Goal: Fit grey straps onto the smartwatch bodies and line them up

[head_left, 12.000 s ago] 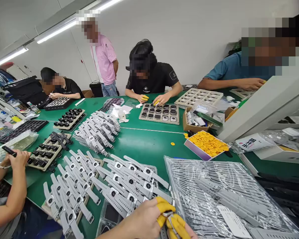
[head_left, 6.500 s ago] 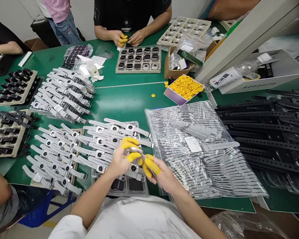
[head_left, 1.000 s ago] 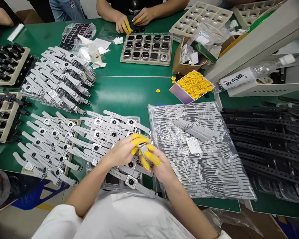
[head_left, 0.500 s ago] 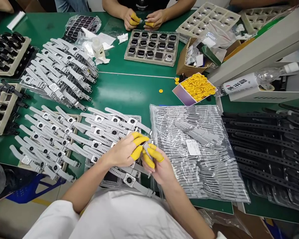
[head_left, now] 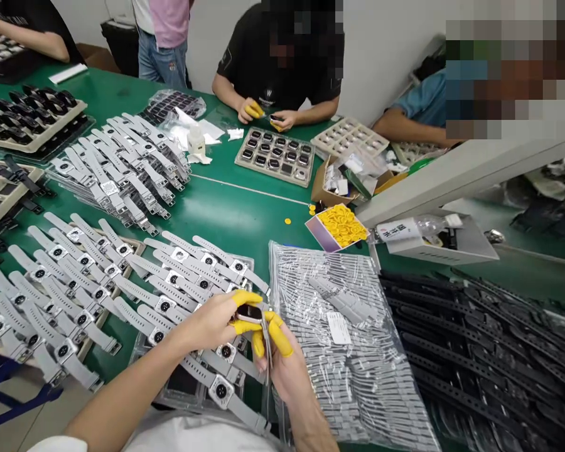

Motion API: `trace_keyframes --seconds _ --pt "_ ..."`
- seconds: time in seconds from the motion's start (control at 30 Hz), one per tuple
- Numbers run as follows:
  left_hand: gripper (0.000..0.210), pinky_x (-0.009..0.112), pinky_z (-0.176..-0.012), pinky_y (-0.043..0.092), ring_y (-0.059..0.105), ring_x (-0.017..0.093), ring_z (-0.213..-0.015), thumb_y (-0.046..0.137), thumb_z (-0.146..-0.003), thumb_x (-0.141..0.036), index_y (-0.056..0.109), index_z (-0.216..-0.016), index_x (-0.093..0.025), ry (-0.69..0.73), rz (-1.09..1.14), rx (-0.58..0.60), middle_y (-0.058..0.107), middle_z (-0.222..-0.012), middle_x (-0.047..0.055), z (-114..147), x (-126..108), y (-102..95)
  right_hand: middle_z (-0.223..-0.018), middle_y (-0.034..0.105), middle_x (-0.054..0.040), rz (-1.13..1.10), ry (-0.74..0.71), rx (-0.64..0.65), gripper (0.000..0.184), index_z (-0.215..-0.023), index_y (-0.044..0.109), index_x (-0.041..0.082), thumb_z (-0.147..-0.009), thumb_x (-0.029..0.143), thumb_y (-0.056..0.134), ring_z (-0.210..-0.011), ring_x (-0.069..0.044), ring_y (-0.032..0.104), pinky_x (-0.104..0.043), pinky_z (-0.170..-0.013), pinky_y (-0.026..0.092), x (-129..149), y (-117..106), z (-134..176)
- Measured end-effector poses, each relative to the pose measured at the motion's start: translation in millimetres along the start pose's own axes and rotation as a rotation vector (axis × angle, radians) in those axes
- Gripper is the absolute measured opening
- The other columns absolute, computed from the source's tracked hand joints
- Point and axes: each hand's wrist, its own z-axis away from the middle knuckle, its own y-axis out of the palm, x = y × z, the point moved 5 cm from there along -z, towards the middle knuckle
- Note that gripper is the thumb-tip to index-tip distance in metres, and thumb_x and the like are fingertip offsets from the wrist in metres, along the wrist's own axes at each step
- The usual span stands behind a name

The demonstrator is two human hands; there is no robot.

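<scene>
The left hand (head_left: 209,323) grips a dark-faced watch case (head_left: 249,313) between its yellow-covered thumb and fingers, which hide the case's left end. Just beside it, the right hand (head_left: 287,367) pinches a thin grey strap (head_left: 266,351) seen nearly edge-on and hanging downward; the fingertips cover the spot where strap and case meet, so whether the two are joined cannot be told. Beneath the hands and the left forearm lies a spread of grey-strapped watches (head_left: 203,284), several partly covered, on a clear tray mostly hidden under them. Touching or just beside the right forearm, a clear bag of grey straps (head_left: 370,383) carries a few loose straps (head_left: 343,301) and a white label (head_left: 339,328) too small to read; the bag's lower end is cut off by the bottom edge. To the left, a second group of grey-strapped watches (head_left: 63,292) runs out of view. On the right, a heap of black straps (head_left: 456,342) blurs together, single pieces hard to separate. Beyond the bag stands a box of yellow finger covers (head_left: 316,231). Across the table, a co-worker in black (head_left: 282,75) holds a small dark piece, mostly hidden by the fingers.
</scene>
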Motion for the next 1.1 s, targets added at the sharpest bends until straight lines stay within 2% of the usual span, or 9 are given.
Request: trace_keyframes --seconds 0.13,0.27,0.37,0.43,0.5,0.57,0.7,0.9,1.1 --pt "0.023 0.031 -0.082 0.056 0.068 0.020 -0.092 0.075 -0.091 -0.039 0.070 -0.094 -0.018 -0.024 0.327 -0.180 0.071 -0.098 0.007 -1 0 3.4 -0.049 0.033 0.0075 0.066 0.049 0.039 0.053 -0.087 0.055 0.032 -0.073 0.083 0.062 -0.036 -0.010 0.019 -0.025 -0.035 0.023 -11 -1 -1" --pt "0.038 0.032 -0.071 0.060 0.072 0.019 -0.075 0.078 -0.086 -0.050 0.062 -0.099 -0.018 -0.199 0.730 -0.511 0.075 -0.092 0.007 0 19 -9.4 -0.050 0.037 0.0062 0.178 0.199 0.173 0.057 -0.078 0.057 0.030 -0.068 0.086 0.065 -0.036 -0.008 0.015 -0.022 -0.034 0.014 -20 -10 5" --pt "0.042 0.029 -0.057 0.056 0.069 0.017 -0.058 0.075 -0.088 -0.054 0.054 -0.103 -0.020 -0.275 0.773 -0.769 0.074 -0.079 0.002 4 35 -28.7 -0.051 0.041 0.0058 0.227 0.218 0.232 0.052 -0.073 0.056 0.031 -0.068 0.081 0.069 -0.035 -0.008 0.018 -0.022 -0.034 0.017 -21 -21 8" --pt "0.038 0.028 -0.055 0.056 0.069 0.018 -0.057 0.070 -0.092 -0.051 0.055 -0.109 -0.021 -0.297 0.720 -0.694 0.072 -0.072 0.000 1 38 -28.2 -0.055 0.047 0.0057 0.197 0.115 0.149 0.046 -0.076 0.057 0.033 -0.069 0.075 0.074 -0.036 -0.009 0.023 -0.025 -0.036 0.024 -13 -27 6" --pt "0.032 0.032 -0.061 0.059 0.072 0.020 -0.064 0.060 -0.098 -0.045 0.058 -0.116 -0.019 -0.305 0.614 -0.449 0.072 -0.074 0.002 -3 35 -13.2 -0.062 0.054 0.0043 0.162 0.015 0.042 0.040 -0.081 0.059 0.034 -0.072 0.069 0.075 -0.037 -0.011 0.029 -0.029 -0.039 0.029 -3 -27 5" --pt "0.029 0.039 -0.079 0.062 0.075 0.023 -0.085 0.052 -0.101 -0.035 0.063 -0.122 -0.018 -0.229 0.415 -0.237 0.075 -0.093 0.008 -4 25 4.6 -0.064 0.055 0.0024 0.156 -0.014 -0.030 0.039 -0.087 0.061 0.035 -0.075 0.069 0.073 -0.039 -0.013 0.032 -0.031 -0.041 0.030 3 -22 3" --pt "0.046 0.040 -0.113 0.050 0.062 0.025 -0.129 0.048 -0.093 -0.011 0.061 -0.136 -0.020 0.037 -0.027 -0.015 0.063 -0.136 0.013 -1 3 27.0 -0.057 0.049 0.0016 0.171 0.005 -0.128 0.041 -0.087 0.065 0.033 -0.073 0.070 0.076 -0.041 -0.016 0.034 -0.032 -0.043 0.028 6 -13 4" --pt "0.055 0.035 -0.114 0.050 0.061 0.025 -0.130 0.048 -0.087 -0.006 0.058 -0.140 -0.018 0.040 -0.210 0.136 0.059 -0.139 0.014 1 6 30.3 -0.051 0.044 0.0005 0.151 0.097 -0.124 0.044 -0.073 0.063 0.030 -0.065 0.069 0.081 -0.041 -0.017 0.030 -0.033 -0.045 0.024 -4 -21 6" --pt "0.054 0.037 -0.111 0.052 0.063 0.026 -0.126 0.053 -0.087 -0.008 0.056 -0.140 -0.017 0.074 -0.259 0.169 0.059 -0.140 0.015 2 8 34.0 -0.050 0.040 0.0019 0.095 0.155 -0.196 0.045 -0.071 0.057 0.030 -0.064 0.068 0.081 -0.041 -0.014 0.024 -0.030 -0.048 0.019 -4 -16 13"
